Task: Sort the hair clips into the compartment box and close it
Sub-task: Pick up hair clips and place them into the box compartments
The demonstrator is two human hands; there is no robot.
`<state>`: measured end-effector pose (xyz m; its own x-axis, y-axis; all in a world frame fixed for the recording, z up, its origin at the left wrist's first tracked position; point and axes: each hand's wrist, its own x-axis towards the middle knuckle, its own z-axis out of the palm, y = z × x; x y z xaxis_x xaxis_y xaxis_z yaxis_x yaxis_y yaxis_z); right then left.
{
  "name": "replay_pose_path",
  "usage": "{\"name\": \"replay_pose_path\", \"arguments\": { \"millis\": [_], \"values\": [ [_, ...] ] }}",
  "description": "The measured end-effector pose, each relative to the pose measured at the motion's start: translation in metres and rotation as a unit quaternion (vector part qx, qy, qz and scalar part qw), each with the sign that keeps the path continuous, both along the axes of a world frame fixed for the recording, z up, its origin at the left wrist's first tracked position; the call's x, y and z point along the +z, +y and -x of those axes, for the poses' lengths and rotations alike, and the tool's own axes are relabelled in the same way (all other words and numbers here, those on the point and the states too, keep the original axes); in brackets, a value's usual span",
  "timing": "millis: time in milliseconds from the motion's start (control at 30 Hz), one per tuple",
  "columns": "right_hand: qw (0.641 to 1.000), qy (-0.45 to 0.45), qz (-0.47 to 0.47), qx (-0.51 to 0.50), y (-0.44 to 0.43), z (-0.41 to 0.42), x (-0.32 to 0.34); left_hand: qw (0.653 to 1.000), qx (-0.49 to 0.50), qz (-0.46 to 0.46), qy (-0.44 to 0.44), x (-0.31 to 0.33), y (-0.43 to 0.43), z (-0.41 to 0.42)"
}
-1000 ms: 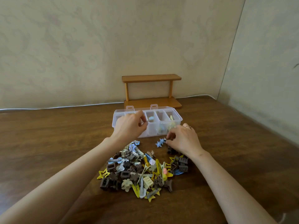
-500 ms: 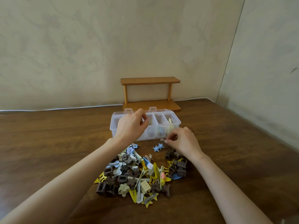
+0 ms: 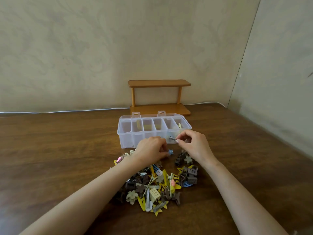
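A clear plastic compartment box [image 3: 127,138] stands open on the wooden table, its lid folded back. A few clips lie in its compartments. In front of it spreads a heap of hair clips [image 3: 157,185] in yellow, brown, beige and blue. My left hand [image 3: 150,150] is down at the far edge of the heap, its fingers curled on a blue star clip [image 3: 170,152]. My right hand [image 3: 193,145] is raised just before the box's front wall and pinches a small grey clip [image 3: 173,138] between thumb and forefinger.
A small two-level wooden shelf [image 3: 159,99] stands behind the box against the wall. A white cable [image 3: 67,111] runs along the table's back edge. A second wall closes in on the right.
My left hand left the box and came down to the blue star clip. My right hand lifted a small grey clip toward the box front.
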<state>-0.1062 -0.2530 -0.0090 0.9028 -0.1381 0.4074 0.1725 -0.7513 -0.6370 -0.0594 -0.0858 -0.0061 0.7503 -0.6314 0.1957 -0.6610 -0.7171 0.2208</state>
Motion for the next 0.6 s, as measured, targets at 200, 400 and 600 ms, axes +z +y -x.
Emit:
{"name": "replay_pose_path", "arguments": {
  "millis": [200,400,600],
  "values": [
    [1.000,-0.012,-0.024,0.010,0.003,0.000,0.001,0.999,-0.002,0.041,-0.010,0.001,0.003,-0.003],
    [0.997,-0.028,-0.066,0.009,0.006,0.002,0.005,0.998,-0.045,0.036,0.027,0.018,0.015,-0.005],
    [0.998,-0.054,-0.022,-0.012,0.015,-0.007,0.024,0.992,-0.054,0.070,0.094,0.042,0.033,-0.013]
  ]
}}
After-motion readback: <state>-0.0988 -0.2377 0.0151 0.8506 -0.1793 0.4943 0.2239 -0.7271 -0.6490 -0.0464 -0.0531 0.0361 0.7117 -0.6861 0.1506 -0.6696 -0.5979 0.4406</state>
